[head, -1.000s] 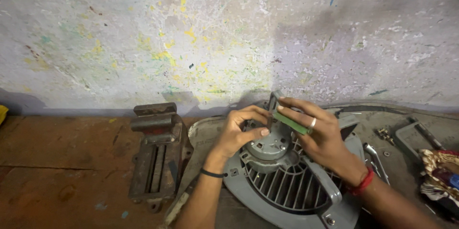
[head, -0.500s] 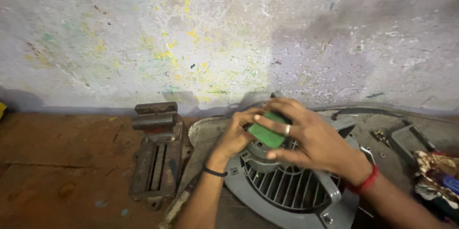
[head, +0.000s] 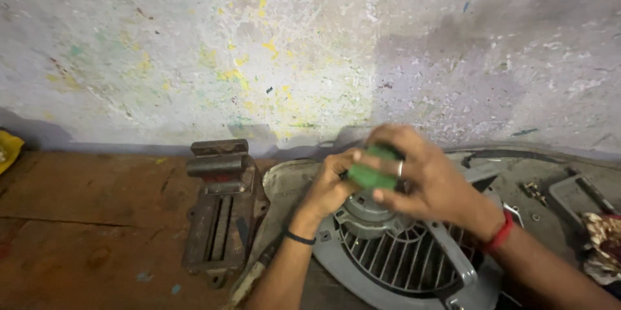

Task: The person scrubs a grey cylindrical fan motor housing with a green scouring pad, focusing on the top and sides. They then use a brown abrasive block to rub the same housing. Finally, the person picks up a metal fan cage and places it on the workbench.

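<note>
- Green plastic, a small block-shaped object (head: 373, 171), sits pinched in the right hand (head: 420, 177), fingers curled closed around it, directly above the hub of a grey fan housing (head: 414, 271).
- The green object lies just past the centre of the frame, toward 4 o'clock, touching the fingertips of both hands.
- The left hand (head: 330, 187) comes up from 6 o'clock, fingers bent and closed against the green object's left edge and the motor hub (head: 365, 210) beneath it; a dark band circles its wrist.
- The right hand enters from 4 o'clock, a ring on one finger and a red thread at the wrist.
- The grey fan housing, round with a slatted grille, fills the lower right of the frame and rests on a worn bench (head: 84, 232) of reddish-brown wood.
- A rusty metal vise (head: 218, 206) stands at 9 o'clock from the hands, near but apart from the housing.
- A paint-flecked grey wall (head: 291, 44) fills the upper half of the frame, at 12 o'clock.
- At 3 o'clock, well apart from the hands, lie a grey metal piece (head: 572, 193) and a crumpled patterned cloth (head: 601, 242).
- A yellow scrap (head: 8, 149) shows at the far left edge, at 9 o'clock.
</note>
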